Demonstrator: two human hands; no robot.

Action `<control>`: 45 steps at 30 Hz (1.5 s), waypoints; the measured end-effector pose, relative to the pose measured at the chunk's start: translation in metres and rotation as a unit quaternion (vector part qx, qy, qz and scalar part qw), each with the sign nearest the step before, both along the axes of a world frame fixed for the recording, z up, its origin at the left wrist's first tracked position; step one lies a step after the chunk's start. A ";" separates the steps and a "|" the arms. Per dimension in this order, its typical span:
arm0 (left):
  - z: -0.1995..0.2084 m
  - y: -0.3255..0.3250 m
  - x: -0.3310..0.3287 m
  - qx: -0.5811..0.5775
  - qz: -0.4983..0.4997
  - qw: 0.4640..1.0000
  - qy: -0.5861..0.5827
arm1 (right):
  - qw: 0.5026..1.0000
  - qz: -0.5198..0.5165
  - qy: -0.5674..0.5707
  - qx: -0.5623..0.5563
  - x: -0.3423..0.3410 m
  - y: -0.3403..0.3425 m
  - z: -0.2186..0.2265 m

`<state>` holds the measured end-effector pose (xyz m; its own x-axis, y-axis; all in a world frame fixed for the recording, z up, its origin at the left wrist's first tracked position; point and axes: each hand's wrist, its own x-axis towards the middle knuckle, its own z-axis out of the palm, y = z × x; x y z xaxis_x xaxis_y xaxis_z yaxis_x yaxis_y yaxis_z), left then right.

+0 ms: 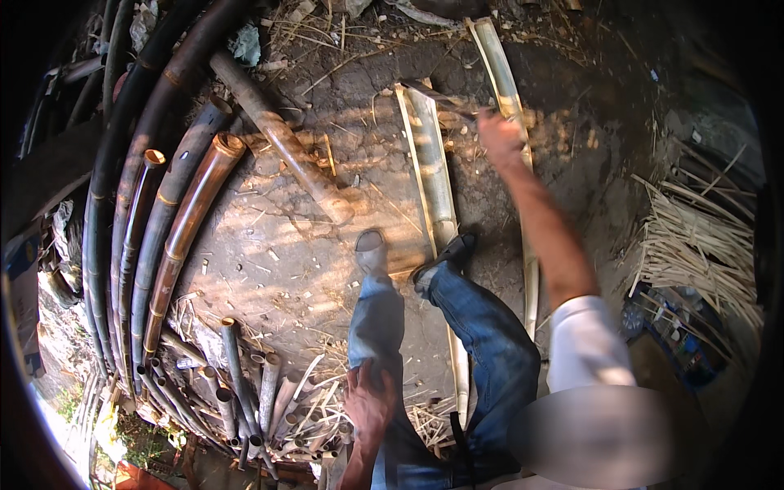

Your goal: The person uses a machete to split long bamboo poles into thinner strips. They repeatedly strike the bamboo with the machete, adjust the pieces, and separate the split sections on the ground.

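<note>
My right hand (500,137) stretches out ahead, closed round the handle of a machete (447,101). Its dark blade points left, over or against the far end of a split bamboo length (433,163) on the ground; contact is hard to tell. This half lies hollow side up and runs back between my legs. My right foot (449,255), in a dark sandal, is on or against it. A second split bamboo length (500,69) lies to the right, partly behind my forearm. My left hand (369,400) rests on my left leg, fingers spread, holding nothing.
Whole bamboo poles (189,233) stack along the left. A thick wooden stick (282,139) lies ahead on the dirt floor. Short bamboo pieces (237,376) stand at the lower left. Thin bamboo strips (694,245) are piled at right, beside a dark crate (678,327).
</note>
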<state>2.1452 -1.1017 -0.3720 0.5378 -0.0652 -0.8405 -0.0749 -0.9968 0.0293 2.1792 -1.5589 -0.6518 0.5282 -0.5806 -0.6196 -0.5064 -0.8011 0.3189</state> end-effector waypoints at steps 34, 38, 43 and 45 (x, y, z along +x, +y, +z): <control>-0.007 -0.050 -0.088 0.054 -0.070 0.995 -0.056 | 0.742 -0.582 -0.247 0.225 -0.385 0.050 0.207; -0.011 -0.049 -0.156 0.045 -0.064 0.991 -0.104 | 0.850 -0.403 -0.291 0.174 -0.361 -0.033 0.164; 0.021 -0.095 -0.215 0.075 -0.013 0.995 -0.070 | 0.657 -0.377 -0.629 0.176 -0.272 -0.098 0.210; 0.007 -0.091 -0.233 0.039 -0.017 0.997 -0.070 | 0.595 -0.357 -0.703 0.152 -0.261 -0.112 0.190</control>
<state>1.9122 -1.1924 -0.3654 0.6490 -0.0216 -0.7605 -0.1056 -0.9925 -0.0619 1.9186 -1.6711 -0.4614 0.3337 -0.9426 0.0105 -0.3473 -0.1333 -0.9282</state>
